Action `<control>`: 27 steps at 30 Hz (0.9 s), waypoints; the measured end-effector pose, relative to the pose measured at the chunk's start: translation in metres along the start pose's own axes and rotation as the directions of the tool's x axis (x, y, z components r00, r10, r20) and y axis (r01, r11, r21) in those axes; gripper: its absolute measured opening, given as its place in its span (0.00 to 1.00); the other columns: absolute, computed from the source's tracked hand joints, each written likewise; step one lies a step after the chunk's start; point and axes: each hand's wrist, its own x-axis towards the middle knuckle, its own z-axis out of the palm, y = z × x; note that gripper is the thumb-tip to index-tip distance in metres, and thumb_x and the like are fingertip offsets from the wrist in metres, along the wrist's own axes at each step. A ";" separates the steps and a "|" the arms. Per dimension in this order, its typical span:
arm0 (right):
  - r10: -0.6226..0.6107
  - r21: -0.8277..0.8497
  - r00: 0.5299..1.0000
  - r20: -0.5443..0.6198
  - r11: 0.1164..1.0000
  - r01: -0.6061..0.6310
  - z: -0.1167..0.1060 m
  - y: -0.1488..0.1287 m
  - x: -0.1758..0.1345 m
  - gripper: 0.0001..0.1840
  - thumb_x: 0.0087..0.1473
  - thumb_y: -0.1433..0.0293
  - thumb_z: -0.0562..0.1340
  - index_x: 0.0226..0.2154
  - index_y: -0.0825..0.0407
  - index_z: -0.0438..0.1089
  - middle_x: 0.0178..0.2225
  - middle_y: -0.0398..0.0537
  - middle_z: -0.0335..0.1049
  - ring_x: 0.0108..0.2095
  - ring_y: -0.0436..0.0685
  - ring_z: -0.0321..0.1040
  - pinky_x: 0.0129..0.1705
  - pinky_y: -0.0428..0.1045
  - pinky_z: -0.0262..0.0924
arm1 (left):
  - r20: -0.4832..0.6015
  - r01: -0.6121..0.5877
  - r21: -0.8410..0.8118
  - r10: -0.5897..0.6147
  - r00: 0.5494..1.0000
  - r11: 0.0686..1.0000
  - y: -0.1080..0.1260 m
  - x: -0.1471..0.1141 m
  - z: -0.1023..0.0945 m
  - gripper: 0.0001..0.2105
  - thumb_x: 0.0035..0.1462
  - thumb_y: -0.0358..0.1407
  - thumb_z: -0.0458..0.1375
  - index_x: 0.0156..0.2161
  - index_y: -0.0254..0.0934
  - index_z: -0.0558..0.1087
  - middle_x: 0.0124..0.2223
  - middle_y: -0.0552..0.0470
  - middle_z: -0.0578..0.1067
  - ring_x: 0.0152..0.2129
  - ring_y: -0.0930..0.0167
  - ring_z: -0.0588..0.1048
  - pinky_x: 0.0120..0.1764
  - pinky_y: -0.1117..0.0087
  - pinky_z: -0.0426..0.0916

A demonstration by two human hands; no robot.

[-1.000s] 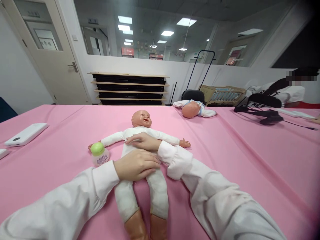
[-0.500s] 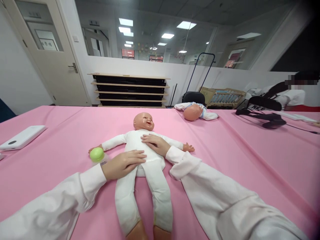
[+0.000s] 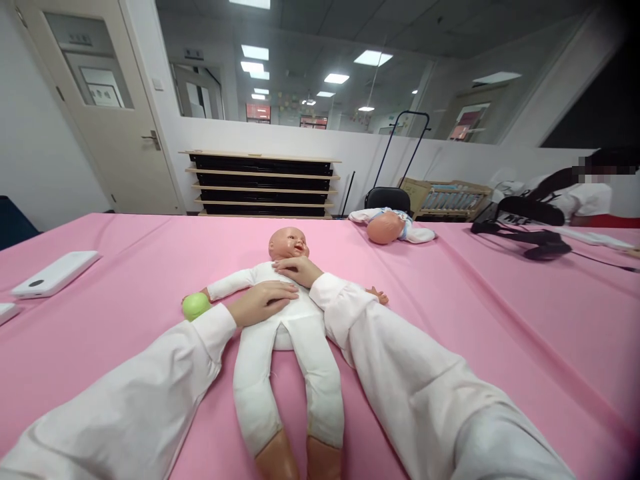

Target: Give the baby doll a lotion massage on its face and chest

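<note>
A baby doll [image 3: 313,360] with a white cloth body lies on its back on the pink-covered table [image 3: 430,320], its head at the far end and legs toward me. My left hand [image 3: 263,301] rests flat across the doll's belly, fingers stretched out. Higher up, my right hand [image 3: 300,269] lies on the chest just below the chin, fingers extended. Neither hand grips anything. Beside the doll's hand at left, a round light-green cap [image 3: 195,306] shows; what is under it is hidden by my left sleeve.
A second doll [image 3: 385,227] in white and blue clothing lies at the table's far edge. A white device [image 3: 56,274] lies at left. Black straps or a headset [image 3: 523,237] with a cable lie at right, near a seated person [image 3: 585,200]. Behind are a shelf [image 3: 265,180] and a black chair [image 3: 387,198].
Both hands have slid up the doll's body toward its head, the right from mid-chest to just under the chin. My left sleeve now covers the part below the green cap.
</note>
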 end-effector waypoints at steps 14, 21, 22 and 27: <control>-0.006 -0.080 0.970 0.243 0.996 0.026 0.006 -0.012 0.026 0.09 0.53 0.72 0.59 0.35 0.55 0.74 0.39 0.46 0.72 0.46 0.53 0.67 0.52 0.47 0.59 | 0.147 -0.075 -0.060 0.083 0.986 0.995 0.019 0.035 0.014 0.11 0.58 0.29 0.50 0.41 0.35 0.74 0.42 0.52 0.76 0.41 0.72 0.73 0.47 0.71 0.67; -0.036 0.017 0.979 -0.201 0.999 0.040 0.002 -0.003 -0.028 0.13 0.55 0.65 0.57 0.35 0.56 0.74 0.41 0.53 0.71 0.48 0.55 0.66 0.53 0.52 0.60 | -0.140 0.031 0.053 -0.023 0.990 0.998 0.001 -0.007 0.009 0.12 0.60 0.34 0.48 0.43 0.35 0.73 0.46 0.49 0.74 0.47 0.71 0.71 0.52 0.66 0.65; -0.053 0.008 0.974 -0.222 0.998 0.056 0.004 -0.009 -0.033 0.13 0.55 0.65 0.57 0.34 0.55 0.74 0.40 0.52 0.71 0.48 0.55 0.66 0.53 0.52 0.61 | -0.129 -0.016 0.075 0.026 0.991 0.997 0.006 -0.010 0.010 0.12 0.60 0.33 0.48 0.43 0.36 0.73 0.46 0.49 0.74 0.47 0.72 0.71 0.52 0.66 0.65; -0.062 0.037 0.997 0.055 0.997 0.060 0.010 -0.031 -0.010 0.09 0.54 0.69 0.58 0.34 0.54 0.74 0.39 0.48 0.72 0.45 0.53 0.68 0.51 0.50 0.62 | 0.133 -0.234 0.020 0.230 0.964 0.972 0.027 0.014 0.017 0.14 0.57 0.27 0.48 0.43 0.37 0.73 0.45 0.51 0.75 0.44 0.72 0.73 0.48 0.71 0.67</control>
